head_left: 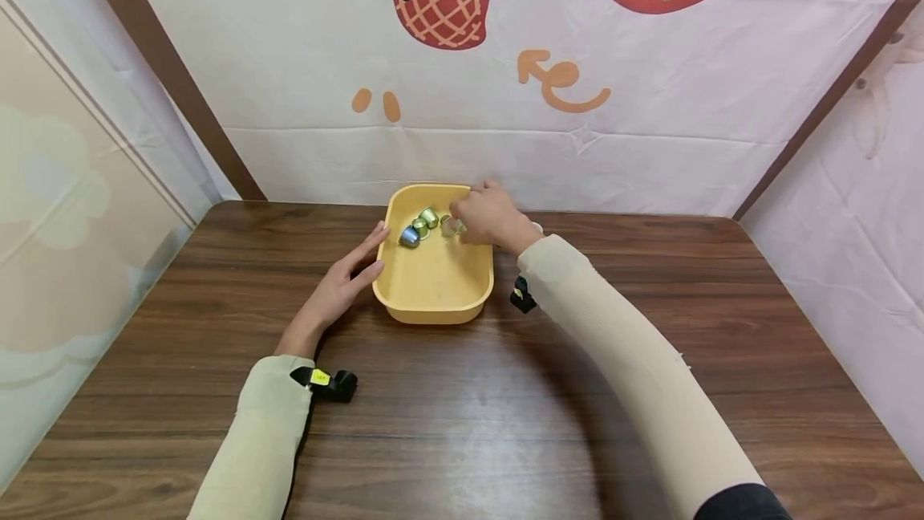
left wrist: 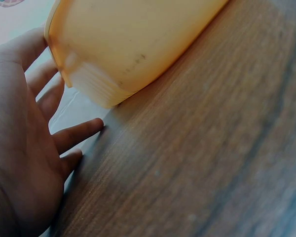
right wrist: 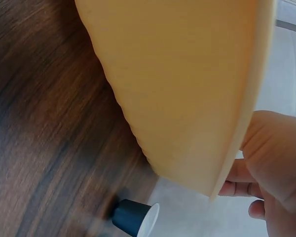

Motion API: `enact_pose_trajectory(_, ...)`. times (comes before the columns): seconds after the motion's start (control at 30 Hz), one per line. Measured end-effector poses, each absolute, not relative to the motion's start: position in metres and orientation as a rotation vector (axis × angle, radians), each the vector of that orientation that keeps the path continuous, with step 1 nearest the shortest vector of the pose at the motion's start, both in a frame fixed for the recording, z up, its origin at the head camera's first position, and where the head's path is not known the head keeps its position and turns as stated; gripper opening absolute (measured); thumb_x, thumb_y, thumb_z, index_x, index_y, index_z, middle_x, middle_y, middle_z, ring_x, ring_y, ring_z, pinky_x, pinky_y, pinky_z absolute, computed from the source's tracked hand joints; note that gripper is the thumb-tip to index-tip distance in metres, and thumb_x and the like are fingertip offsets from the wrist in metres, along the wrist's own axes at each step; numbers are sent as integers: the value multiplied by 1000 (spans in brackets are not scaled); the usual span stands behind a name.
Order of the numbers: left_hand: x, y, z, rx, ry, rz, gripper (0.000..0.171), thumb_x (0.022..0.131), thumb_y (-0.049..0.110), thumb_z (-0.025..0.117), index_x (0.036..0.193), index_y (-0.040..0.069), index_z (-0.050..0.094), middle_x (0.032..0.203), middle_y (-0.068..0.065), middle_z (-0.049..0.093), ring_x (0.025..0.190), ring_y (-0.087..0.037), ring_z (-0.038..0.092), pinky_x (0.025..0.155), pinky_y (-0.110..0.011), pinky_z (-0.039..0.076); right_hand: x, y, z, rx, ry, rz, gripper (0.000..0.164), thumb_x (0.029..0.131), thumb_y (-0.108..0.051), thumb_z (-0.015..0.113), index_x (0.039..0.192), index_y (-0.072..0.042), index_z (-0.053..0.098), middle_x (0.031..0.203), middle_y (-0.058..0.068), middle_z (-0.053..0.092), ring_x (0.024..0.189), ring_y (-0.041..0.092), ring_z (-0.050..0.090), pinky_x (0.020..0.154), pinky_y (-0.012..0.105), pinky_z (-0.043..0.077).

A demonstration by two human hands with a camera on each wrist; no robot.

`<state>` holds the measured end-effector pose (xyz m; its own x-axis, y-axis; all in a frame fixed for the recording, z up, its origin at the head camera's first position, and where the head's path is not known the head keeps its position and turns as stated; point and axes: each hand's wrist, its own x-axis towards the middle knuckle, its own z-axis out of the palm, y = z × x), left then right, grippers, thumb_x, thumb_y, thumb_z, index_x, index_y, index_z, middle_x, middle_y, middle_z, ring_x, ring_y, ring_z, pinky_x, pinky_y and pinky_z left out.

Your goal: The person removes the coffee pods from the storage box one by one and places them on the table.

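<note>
A yellow plastic tub (head_left: pixel 433 315) stands on the table near the back wall. My left hand (head_left: pixel 339 283) touches the tub's left rim with its fingers spread and fairly straight; the left wrist view shows the hand (left wrist: pixel 27 133) beside the tub's outer wall (left wrist: pixel 138 44). Over the tub's right rim reaches my right hand (head_left: pixel 494 219), its thumb and index finger about a pale green coffee capsule (head_left: pixel 451 225), seemingly pinching it. Inside the tub lie a blue capsule (head_left: pixel 410 237) and green capsules (head_left: pixel 429 217). The right wrist view hides the right fingertips behind the rim.
A dark coffee capsule (right wrist: pixel 130 217) with a white rim lies on its side on the table, right of the tub. Behind the dark wood table (head_left: pixel 462 416) hangs a printed white cloth (head_left: pixel 289 46). Cloth panels also flank the table on both sides.
</note>
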<state>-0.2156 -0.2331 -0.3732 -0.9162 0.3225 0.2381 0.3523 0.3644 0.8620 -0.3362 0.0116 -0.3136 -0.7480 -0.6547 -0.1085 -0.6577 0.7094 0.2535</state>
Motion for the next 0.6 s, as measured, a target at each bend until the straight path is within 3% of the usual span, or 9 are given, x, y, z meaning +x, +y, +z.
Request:
enact_pose_trajectory(0.3, -215, -232, -372, -632, -2579, -1642, 52, 100, 8, 49, 149, 13, 34, 158, -7, 16, 144, -20, 13, 112, -53, 14, -341, 12, -324, -1148, 2885, 245, 30, 81, -28, 75, 109, -22, 67, 99, -4, 68, 93, 19, 58, 89, 38, 31)
enact_pose_trajectory(0.6, -215, -232, -372, -631, -2583, -1636, 52, 100, 9, 49, 149, 13, 34, 158, -6, 16, 144, -19, 14, 112, -52, 15, -341, 13, -326, -1271, 2786, 95, 36, 75, -22, 83, 107, -22, 69, 98, -8, 68, 90, 16, 57, 86, 40, 37)
